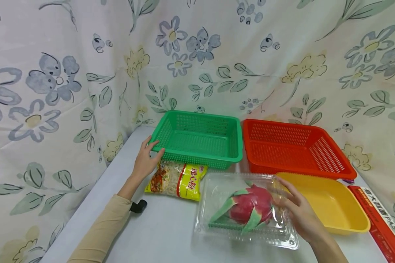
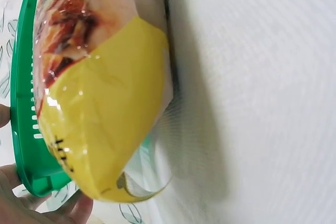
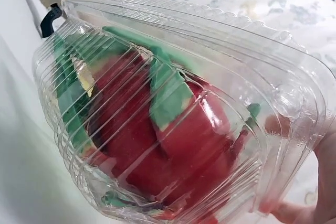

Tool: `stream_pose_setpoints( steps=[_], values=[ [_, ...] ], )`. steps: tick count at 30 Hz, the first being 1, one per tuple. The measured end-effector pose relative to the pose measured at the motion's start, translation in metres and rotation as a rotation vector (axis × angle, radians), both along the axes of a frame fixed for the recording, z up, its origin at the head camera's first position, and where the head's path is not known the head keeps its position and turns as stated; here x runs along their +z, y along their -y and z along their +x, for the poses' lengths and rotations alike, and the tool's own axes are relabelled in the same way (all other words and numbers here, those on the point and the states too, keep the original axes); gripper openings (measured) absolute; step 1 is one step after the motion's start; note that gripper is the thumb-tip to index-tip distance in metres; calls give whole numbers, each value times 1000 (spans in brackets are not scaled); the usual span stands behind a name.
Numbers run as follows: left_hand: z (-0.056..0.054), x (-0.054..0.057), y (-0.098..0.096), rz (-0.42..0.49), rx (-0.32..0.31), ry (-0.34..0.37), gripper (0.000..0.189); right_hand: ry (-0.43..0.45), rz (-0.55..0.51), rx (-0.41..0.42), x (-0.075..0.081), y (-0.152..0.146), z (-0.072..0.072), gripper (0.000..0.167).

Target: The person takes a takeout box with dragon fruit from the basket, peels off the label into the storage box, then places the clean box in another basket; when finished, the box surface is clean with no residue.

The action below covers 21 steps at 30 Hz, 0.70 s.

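Note:
My right hand grips the right edge of a clear plastic clamshell box, with a red and green dragon fruit inside. The right wrist view shows the box tilted, its ribbed wall in front of the fruit. At the green basket, my left hand holds the front left corner, thumb and fingers at the rim. Just below that basket lies a yellow printed bag of pasta; its yellow end fills much of the left wrist view.
A red basket stands right of the green one. In front of it is a yellow tub, partly behind my right hand. A red pasta box lies at the table's right edge. A floral curtain hangs behind.

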<state>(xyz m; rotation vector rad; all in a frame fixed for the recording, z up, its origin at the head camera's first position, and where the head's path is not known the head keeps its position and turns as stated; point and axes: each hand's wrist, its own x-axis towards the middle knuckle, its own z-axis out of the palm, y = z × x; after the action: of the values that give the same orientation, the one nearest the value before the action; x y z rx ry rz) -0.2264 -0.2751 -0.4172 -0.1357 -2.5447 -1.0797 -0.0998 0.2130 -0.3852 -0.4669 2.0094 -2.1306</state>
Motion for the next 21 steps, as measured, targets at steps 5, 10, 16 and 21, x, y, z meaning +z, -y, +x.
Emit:
stream_pose_setpoints(
  steps=[5,10,16,21],
  values=[
    [1,0,0,4,-3,0,57,-1,-81,56,8,2,-3,58],
    [2,-1,0,37,-14,-7,56,34,-105,77,19,5,-6,58],
    [2,-1,-1,54,-24,-22,55,32,-1,-5,29,7,-15,52],
    [2,-2,-1,68,-36,-33,55,50,16,-57,35,11,-24,46]
  ],
)
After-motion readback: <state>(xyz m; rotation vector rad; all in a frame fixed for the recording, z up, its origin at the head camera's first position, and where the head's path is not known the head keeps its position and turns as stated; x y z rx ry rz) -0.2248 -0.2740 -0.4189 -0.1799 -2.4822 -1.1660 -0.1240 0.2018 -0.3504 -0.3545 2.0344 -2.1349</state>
